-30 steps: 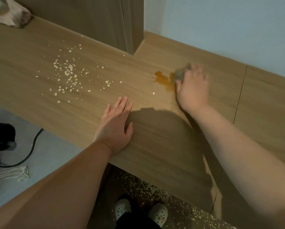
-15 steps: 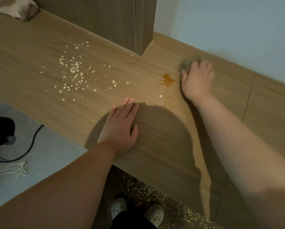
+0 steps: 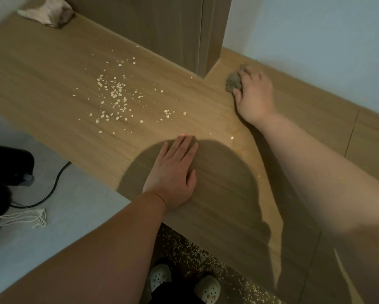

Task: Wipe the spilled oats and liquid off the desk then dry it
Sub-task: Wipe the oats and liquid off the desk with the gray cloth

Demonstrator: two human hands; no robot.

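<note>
Pale scattered oats sit mid light-wood bench, unwiped. Right hand clutches a crumpled grey rag by the back wall; left hand lies flat, holding nothing. Liquid looks wiped, so I'd sweep left next.

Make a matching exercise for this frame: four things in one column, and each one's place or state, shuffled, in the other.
Things
1. left hand
2. right hand
3. oats
4. crumpled pale cloth

Places or states
A. scattered loose on the desk, left of both hands
B. closed on a grey rag near the wall
C. lying untouched at the far left corner of the desk
D. pressed flat, palm down, near the front edge

Pairs: 1-D, 2-B, 3-A, 4-C
</note>
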